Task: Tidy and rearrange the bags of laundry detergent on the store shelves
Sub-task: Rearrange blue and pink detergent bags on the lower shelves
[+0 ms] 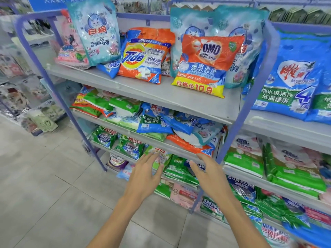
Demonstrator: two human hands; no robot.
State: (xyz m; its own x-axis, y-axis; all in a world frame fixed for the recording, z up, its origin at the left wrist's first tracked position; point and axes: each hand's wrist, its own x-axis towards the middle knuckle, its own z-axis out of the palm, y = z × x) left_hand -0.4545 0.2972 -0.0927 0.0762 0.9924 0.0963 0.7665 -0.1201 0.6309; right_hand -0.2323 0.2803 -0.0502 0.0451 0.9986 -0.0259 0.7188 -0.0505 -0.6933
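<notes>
I see grey tile floor [44, 185] | blue-framed grey shelving [143, 90] | another rack [21, 83] left | bright even light

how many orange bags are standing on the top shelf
2. The Tide bag leans left of centre, and the OMO bag stands to its right, in front of the pale blue bags. A further orange bag may be hidden behind the Tide one.
</notes>
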